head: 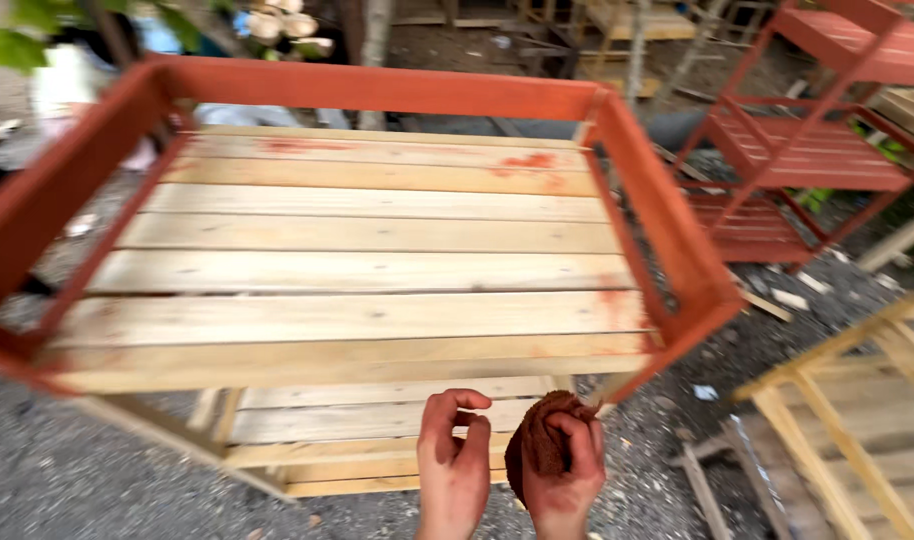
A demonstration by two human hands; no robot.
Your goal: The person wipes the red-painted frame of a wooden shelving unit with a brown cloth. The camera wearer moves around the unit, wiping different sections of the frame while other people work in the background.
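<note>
We see soft, even daylight with no glare or hard shadows. The near left frame rail (47,200) smears with motion blur, the edges bow outward, and the far background looks hazy.

Stained red, the left hand (454,460) curls its fingers loosely inward, holding nothing, just beside the right hand (567,470), whose fingers are clenched.

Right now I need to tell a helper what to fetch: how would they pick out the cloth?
Find the big wooden rack with red-stained rails. Just below its near edge, the right hand grips a wadded rag, reddish-brown and soft, unlike the pale slats around it.
</note>
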